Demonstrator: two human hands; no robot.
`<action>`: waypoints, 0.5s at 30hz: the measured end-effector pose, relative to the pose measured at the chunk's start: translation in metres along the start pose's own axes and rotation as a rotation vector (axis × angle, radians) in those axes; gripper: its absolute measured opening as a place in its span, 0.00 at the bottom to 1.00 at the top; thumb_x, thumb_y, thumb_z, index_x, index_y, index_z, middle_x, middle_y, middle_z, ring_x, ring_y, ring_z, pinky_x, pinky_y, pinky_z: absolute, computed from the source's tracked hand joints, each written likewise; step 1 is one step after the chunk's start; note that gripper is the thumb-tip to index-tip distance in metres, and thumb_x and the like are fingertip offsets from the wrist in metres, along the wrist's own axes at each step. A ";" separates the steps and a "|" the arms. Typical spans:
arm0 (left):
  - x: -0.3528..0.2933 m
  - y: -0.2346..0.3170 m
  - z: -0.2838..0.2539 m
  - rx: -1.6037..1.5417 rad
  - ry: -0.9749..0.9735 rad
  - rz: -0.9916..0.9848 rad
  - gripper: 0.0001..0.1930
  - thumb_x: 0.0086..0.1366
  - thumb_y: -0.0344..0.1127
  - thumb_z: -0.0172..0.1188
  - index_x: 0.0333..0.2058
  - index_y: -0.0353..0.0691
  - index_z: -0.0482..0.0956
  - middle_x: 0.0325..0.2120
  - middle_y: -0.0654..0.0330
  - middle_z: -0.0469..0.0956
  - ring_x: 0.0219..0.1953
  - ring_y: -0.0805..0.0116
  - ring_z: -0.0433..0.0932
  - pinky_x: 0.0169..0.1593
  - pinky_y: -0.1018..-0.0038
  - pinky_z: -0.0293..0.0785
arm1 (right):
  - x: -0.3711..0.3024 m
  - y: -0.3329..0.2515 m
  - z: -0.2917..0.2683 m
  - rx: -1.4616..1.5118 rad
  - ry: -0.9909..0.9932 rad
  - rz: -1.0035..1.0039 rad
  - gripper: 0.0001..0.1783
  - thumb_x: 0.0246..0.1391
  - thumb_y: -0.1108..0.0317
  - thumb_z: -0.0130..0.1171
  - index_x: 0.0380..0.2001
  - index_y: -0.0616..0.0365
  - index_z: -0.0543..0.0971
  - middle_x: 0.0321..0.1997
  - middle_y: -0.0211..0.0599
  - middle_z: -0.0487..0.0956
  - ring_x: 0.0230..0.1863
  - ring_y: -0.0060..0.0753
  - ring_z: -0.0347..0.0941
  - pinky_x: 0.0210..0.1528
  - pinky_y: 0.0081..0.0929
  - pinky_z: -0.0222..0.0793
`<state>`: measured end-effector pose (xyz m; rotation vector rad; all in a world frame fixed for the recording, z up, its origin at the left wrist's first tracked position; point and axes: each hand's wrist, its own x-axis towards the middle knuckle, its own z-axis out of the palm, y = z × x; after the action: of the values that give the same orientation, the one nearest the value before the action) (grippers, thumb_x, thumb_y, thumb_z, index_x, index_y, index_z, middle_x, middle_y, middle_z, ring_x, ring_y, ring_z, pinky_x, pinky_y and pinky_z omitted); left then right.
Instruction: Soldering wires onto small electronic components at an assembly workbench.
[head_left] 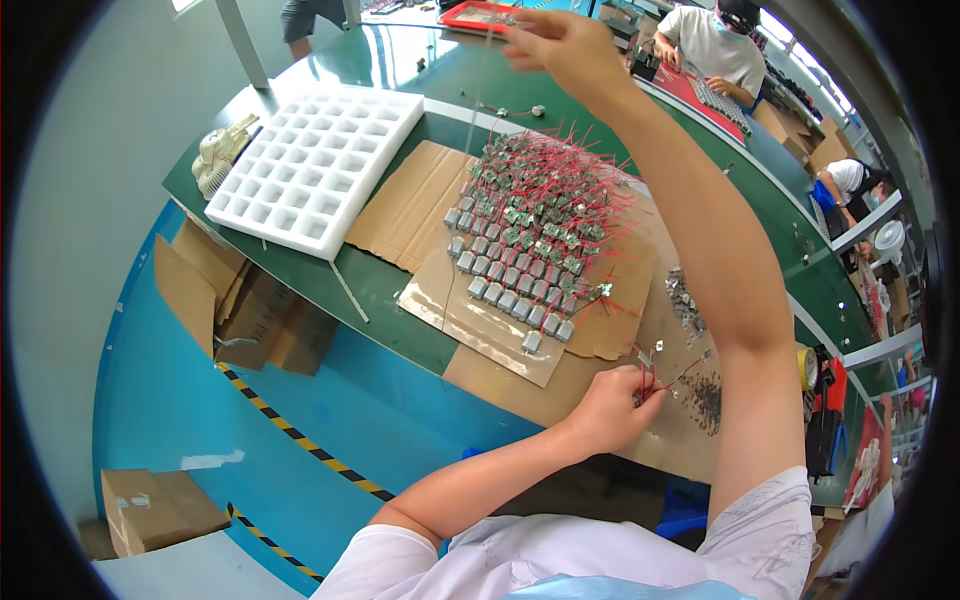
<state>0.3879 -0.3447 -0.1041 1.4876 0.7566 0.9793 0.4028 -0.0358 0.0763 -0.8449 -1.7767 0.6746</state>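
Observation:
My left hand [610,410] is closed around a few thin red wires [646,382] with small metal pieces at their ends, low over the cardboard at the table's near edge. Stretched far forward, my right hand [560,48] is raised beside a red tray [468,15]. Its fingers are pinched together, and what they hold, if anything, is too small to make out. Between my arms, rows of small silver motors [508,300] with red wires stand on a cardboard sheet [480,325]. Toward the back, the wires and metal tabs form a dense tangle.
A white foam tray [320,165] with square pockets lies on the green table [400,335]. Piles of small metal parts [684,303] and dark bits [706,402] lie by my right arm. Tape [806,368] is at right. Co-workers [715,50] sit across. Cardboard boxes [160,510] stand on the floor.

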 end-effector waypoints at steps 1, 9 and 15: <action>-0.001 -0.001 0.004 -0.019 -0.007 -0.001 0.09 0.66 0.33 0.66 0.36 0.31 0.85 0.25 0.54 0.78 0.26 0.67 0.75 0.33 0.70 0.74 | -0.035 -0.017 -0.010 -0.081 0.029 0.026 0.23 0.64 0.62 0.66 0.55 0.67 0.80 0.44 0.39 0.85 0.40 0.26 0.83 0.44 0.21 0.80; -0.011 -0.001 0.006 -0.015 0.076 0.106 0.06 0.63 0.31 0.69 0.33 0.33 0.85 0.28 0.52 0.79 0.28 0.59 0.78 0.35 0.67 0.76 | -0.320 -0.099 -0.076 -0.291 0.394 0.142 0.08 0.66 0.79 0.57 0.45 0.63 0.83 0.34 0.32 0.81 0.22 0.12 0.71 0.22 0.10 0.63; -0.006 0.001 -0.003 -0.204 0.036 -0.021 0.07 0.69 0.34 0.67 0.38 0.37 0.87 0.25 0.67 0.81 0.27 0.80 0.77 0.29 0.77 0.74 | -0.400 -0.104 -0.074 -0.138 0.271 0.701 0.18 0.61 0.82 0.55 0.53 0.66 0.81 0.46 0.39 0.83 0.38 0.24 0.84 0.31 0.16 0.77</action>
<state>0.3821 -0.3487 -0.1040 1.2857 0.6754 1.0382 0.5448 -0.4138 -0.0400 -1.6037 -1.2762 0.8339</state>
